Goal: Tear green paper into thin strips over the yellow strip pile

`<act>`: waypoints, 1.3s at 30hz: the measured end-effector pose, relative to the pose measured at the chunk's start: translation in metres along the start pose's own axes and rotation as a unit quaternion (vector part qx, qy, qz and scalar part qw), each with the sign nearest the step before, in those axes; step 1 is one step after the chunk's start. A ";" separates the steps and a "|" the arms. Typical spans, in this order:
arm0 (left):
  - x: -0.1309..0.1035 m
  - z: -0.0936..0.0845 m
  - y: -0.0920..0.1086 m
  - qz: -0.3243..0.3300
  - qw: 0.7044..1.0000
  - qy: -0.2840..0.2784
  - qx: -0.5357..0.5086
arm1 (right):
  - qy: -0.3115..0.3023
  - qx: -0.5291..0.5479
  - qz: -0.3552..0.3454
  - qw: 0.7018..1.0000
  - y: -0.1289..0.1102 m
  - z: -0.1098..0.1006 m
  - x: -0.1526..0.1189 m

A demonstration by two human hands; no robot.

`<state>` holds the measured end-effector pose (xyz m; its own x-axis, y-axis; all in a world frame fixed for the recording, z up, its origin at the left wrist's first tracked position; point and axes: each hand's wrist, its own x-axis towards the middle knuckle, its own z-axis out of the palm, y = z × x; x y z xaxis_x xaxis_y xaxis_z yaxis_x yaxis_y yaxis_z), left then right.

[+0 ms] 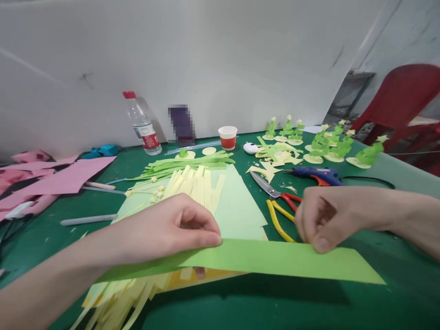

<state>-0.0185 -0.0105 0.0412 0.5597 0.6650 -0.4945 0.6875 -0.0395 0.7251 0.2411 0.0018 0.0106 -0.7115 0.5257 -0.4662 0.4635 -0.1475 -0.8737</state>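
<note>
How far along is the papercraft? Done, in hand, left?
Looks done: star-topped green paper plants, standing at the back right.
In hand: wide green strip, pinched by left hand and right hand.
Apparently left: pale disc with a green curl but no visible star; narrow green strips and yellow strips lie loose.

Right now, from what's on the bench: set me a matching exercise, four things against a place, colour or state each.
1. bottle
2. cup
3. scissors
4. green strip

A. red-and-yellow-handled
B. between left hand and right hand, pinched by both
C. white above, red below
D. clear, red-capped

Pairs: 1-D, 2-C, 3-A, 4-B
</note>
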 end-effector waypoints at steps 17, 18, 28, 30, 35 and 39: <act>0.044 0.040 -0.012 0.143 0.854 -0.196 -0.460 | 0.248 0.147 -0.221 0.932 -0.010 0.058 0.031; 0.045 0.042 -0.012 0.145 0.860 -0.177 -0.457 | 0.251 0.151 -0.206 0.934 -0.011 0.059 0.032; 0.033 0.045 -0.006 0.035 0.958 0.059 -0.280 | 0.360 0.099 -0.132 0.918 -0.007 0.058 0.040; 0.032 0.045 -0.005 0.026 0.952 0.049 -0.302 | 0.361 0.097 -0.141 0.917 -0.008 0.058 0.039; 0.031 0.039 -0.002 0.020 0.945 0.020 -0.327 | 0.383 0.078 -0.142 0.909 -0.010 0.055 0.035; 0.029 0.038 -0.003 0.025 0.933 0.002 -0.358 | 0.342 0.027 -0.153 0.927 -0.010 0.055 0.036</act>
<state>0.0137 -0.0194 0.0062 0.5804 0.6784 -0.4504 0.1743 0.4368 0.8825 0.1815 -0.0240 -0.0054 -0.2956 0.9552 -0.0153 0.2553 0.0635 -0.9648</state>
